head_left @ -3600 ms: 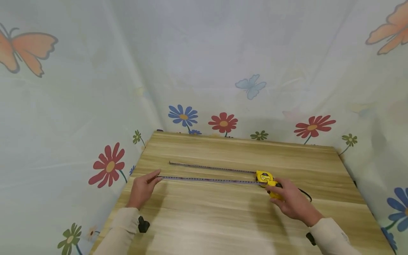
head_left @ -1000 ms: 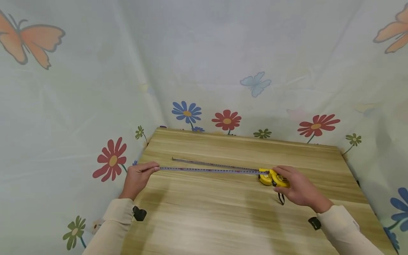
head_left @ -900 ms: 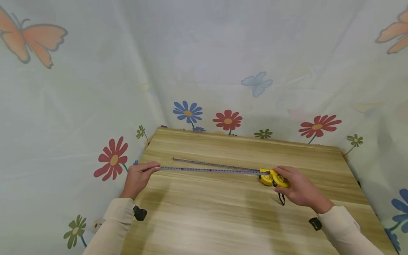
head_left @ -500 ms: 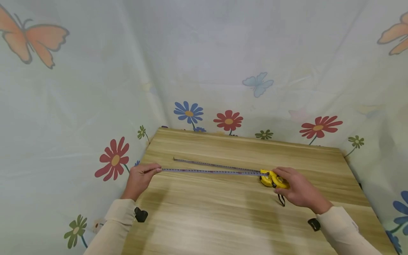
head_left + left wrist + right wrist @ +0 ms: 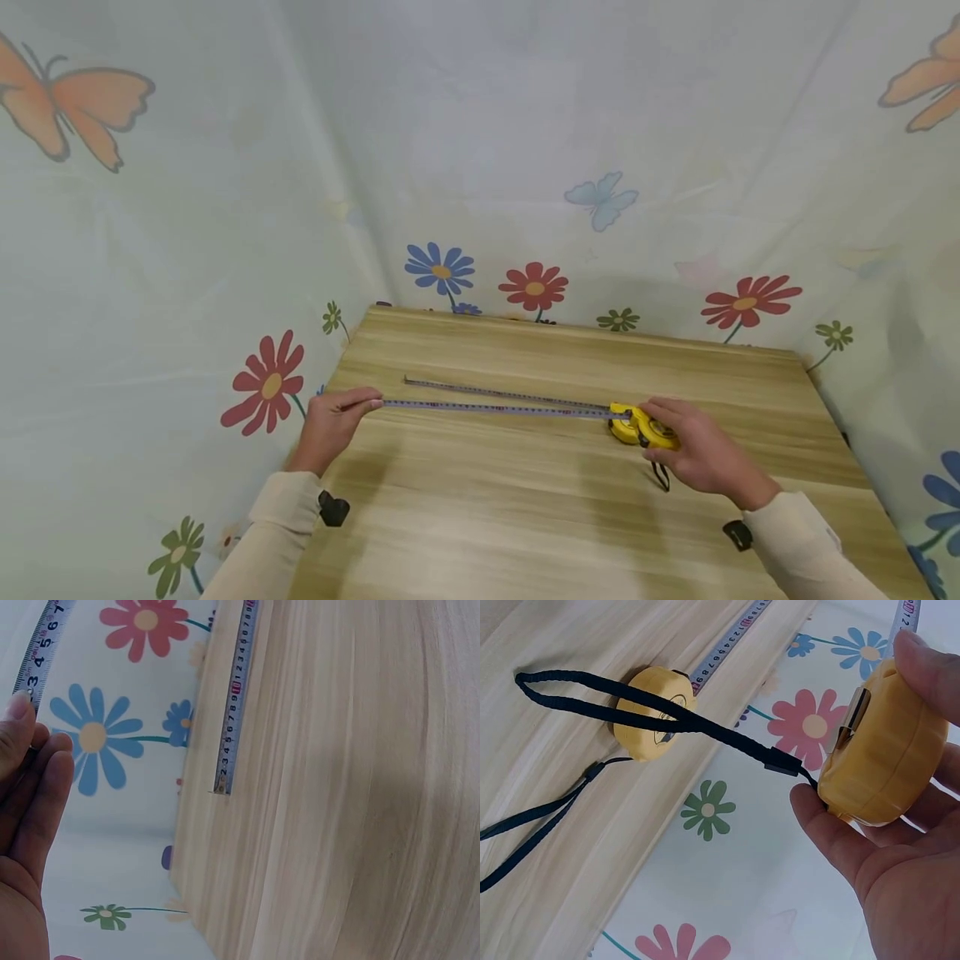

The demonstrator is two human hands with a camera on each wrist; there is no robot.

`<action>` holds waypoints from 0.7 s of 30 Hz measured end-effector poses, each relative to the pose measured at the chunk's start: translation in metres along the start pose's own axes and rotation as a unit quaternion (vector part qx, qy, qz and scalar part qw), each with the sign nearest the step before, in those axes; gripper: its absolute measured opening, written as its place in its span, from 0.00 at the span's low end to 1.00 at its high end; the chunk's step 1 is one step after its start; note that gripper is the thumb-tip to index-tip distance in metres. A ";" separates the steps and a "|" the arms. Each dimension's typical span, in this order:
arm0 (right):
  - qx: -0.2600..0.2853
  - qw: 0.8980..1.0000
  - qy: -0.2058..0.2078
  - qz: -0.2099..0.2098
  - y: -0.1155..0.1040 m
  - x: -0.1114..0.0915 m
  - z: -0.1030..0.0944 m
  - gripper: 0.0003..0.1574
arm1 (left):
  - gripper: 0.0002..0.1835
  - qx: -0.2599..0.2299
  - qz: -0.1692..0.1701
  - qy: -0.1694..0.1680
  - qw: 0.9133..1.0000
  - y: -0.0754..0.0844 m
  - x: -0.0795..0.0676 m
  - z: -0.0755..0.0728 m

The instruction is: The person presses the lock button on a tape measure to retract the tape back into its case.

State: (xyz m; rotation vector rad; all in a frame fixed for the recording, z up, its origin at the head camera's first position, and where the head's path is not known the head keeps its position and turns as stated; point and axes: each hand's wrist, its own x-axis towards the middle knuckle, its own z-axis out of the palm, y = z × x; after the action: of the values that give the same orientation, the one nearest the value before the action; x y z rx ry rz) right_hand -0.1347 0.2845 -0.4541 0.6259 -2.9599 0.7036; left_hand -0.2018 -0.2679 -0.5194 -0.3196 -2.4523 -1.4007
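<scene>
In the head view my left hand pinches the end of a tape measure's blade. The blade stretches straight across to the yellow case of that tape measure, which my right hand grips. In the right wrist view, thumb and fingers curl round the case, and its black wrist strap hangs loose. A second yellow tape measure lies on the wooden table, its blade drawn out. The held blade runs nearly parallel to the lying one, on its near side, over the tabletop.
The light wooden table meets a white curtain printed with flowers and butterflies at its back and sides. The lying tape measure's black strap trails over the wood in the right wrist view.
Since the first frame, my right hand has shifted the held tape measure, and its strap now hangs in view. Both hands keep their hold. Over the last second the left hand edges slightly right.
</scene>
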 end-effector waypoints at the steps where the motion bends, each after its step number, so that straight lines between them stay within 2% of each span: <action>1: 0.000 1.000 0.003 -0.002 0.000 -0.001 0.001 0.39 | 0.07 -0.002 0.001 0.001 1.000 0.001 0.000 0.001; 13: 0.002 1.000 0.014 -0.009 0.002 -0.004 0.003 0.39 | 0.07 0.010 0.001 0.002 1.000 0.000 0.001 0.008; 21: 0.001 1.000 0.014 0.004 -0.001 -0.003 0.006 0.39 | 0.07 0.005 0.008 0.008 1.000 0.001 0.006 0.015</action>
State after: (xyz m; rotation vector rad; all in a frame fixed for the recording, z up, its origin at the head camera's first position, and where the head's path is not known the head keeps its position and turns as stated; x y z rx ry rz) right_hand -0.1315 0.2824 -0.4593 0.5989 -2.9390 0.7094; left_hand -0.2092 -0.2547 -0.5236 -0.3242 -2.4377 -1.3785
